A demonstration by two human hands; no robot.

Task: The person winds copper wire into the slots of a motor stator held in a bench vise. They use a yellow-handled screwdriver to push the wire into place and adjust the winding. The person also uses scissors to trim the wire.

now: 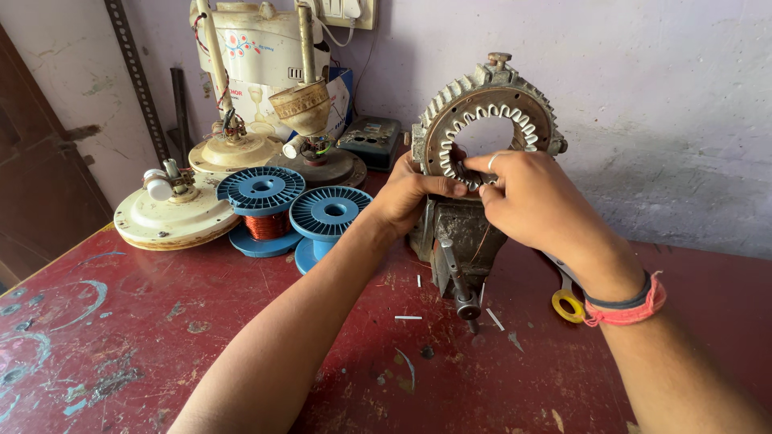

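Observation:
A ring-shaped grey metal stator (488, 104), with white insulation strips lining its inner slots, stands upright, clamped in a small bench vise (455, 241). My left hand (410, 193) rests against the ring's lower left rim, thumb pressed toward the inner slots. My right hand (531, 197), with a ring on one finger and red and dark bands at the wrist, pinches at the lower inner slots with thumb and forefinger. What the fingertips hold is too small to tell.
Two blue spools of copper wire (265, 205) (328, 219) stand left of the vise. Behind them lie cream fan motor housings (173, 213) and a white fan body (261, 56). Yellow-handled scissors (567, 301) lie behind my right wrist. White paper slivers (408, 317) dot the red table (161, 321).

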